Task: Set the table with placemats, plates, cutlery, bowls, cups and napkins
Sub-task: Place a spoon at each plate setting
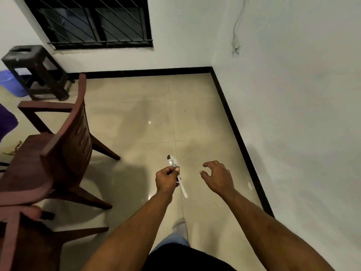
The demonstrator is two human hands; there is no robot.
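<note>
Both forearms reach out over the tiled floor (156,118), and the left hand (167,179) pinches a metal spoon (172,162) near its neck, bowl forward, handle trailing back under the palm. Right hand (217,176) hangs beside it, fingers loosely curled, holding nothing. Cutlery is in transit, by the look of it; no table shows. A wooden chair (66,145) stands to the left. Next comes turning toward the setting and laying that spoon beside a plate.
</note>
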